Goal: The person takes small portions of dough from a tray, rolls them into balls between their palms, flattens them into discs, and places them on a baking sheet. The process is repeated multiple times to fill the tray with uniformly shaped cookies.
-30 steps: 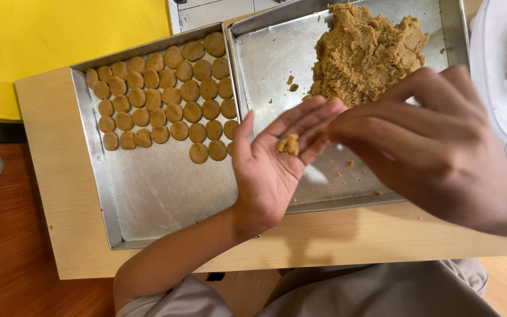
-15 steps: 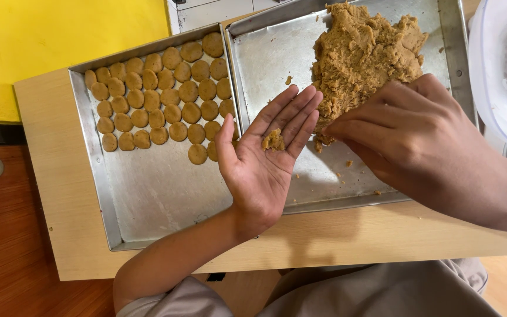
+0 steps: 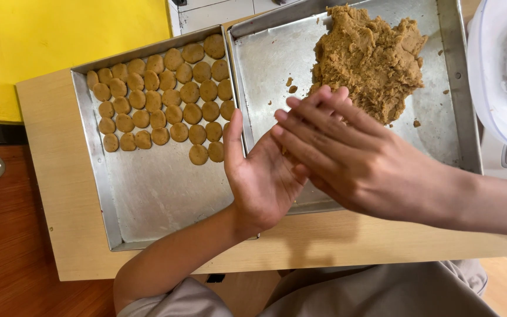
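Now palms (image 3: 324, 158) pressed (over dough (image 3: 371, 58))

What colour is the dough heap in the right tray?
Light brown, tan dough heap, clearest in the head view, lying in the silver metal tray.

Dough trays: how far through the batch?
Done: several rows of flat dough discs fill the top part of the left tray. In hand: right hand pressed over left hand; anything between them is hidden. Left: a large dough mound on the right tray.
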